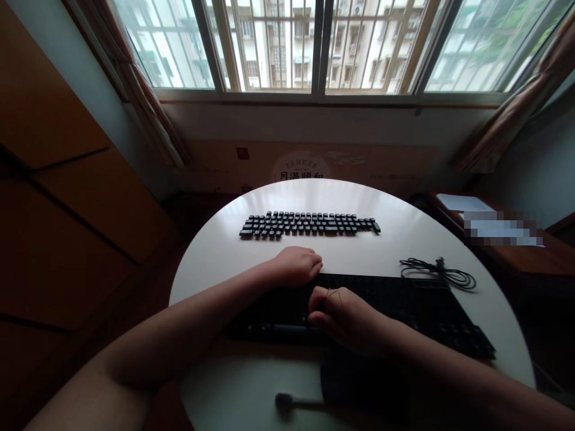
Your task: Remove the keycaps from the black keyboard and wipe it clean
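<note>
Keyboard (pixel 422 305) lies on the near half of the table (pixel 359 257), left hand (pixel 299 265) curled at its far edge, grip unclear, right hand (pixel 341 314) closed around thin wire (pixel 333 294), seemingly mid-keywork that calls for steadiness.

Left hand (pixel 299 266) and right hand (pixel 339 314) are bare, forearms (pixel 224 294) too (tapering smoothly).

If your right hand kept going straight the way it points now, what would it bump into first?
Probably the left forearm: the right hand points across the black keyboard towards it, though their heights are hard to compare here.
</note>
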### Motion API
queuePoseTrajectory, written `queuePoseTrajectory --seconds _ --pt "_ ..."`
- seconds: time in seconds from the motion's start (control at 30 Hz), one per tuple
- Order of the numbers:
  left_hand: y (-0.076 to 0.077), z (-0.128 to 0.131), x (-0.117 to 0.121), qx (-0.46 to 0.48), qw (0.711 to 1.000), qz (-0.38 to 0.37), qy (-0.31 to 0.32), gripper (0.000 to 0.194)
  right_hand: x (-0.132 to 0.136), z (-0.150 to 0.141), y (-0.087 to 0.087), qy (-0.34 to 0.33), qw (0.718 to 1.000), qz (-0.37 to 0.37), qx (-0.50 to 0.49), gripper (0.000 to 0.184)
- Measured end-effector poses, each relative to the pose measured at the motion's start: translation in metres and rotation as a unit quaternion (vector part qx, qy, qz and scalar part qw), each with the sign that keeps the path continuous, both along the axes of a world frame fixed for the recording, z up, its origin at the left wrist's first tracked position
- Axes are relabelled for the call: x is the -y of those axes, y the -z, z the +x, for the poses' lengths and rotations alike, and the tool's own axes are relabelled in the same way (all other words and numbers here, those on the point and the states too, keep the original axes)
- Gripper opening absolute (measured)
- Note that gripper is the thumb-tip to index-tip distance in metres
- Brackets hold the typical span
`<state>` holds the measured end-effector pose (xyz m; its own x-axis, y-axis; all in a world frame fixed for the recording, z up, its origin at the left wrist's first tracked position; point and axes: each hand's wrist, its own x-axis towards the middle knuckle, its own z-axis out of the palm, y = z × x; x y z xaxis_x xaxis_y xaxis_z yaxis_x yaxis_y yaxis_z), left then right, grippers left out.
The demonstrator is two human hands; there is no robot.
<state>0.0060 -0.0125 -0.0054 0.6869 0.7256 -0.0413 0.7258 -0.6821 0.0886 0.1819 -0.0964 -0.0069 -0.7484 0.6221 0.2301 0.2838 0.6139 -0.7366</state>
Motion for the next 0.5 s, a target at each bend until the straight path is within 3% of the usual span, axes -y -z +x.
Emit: queuePoseTrajectory --seconds 0.17,0.27,0.5 --pt "-0.018 0.013 -0.011 -0.071 0.994 -0.086 0.002 0.027 0.003 0.000 -0.001 -0.004 1.000 0.023 0.002 0.022" --pt "-0.024 0.027 -0.017 -0.086 0.991 -0.096 -0.035 0.022 0.005 0.000 0.002 -0.004 0.999 0.033 -0.004 0.023" --pt "-0.012 0.047 -0.010 -0.094 0.979 -0.053 -0.173 0.034 0.004 0.002 0.012 0.016 0.997 0.039 -0.062 0.027"
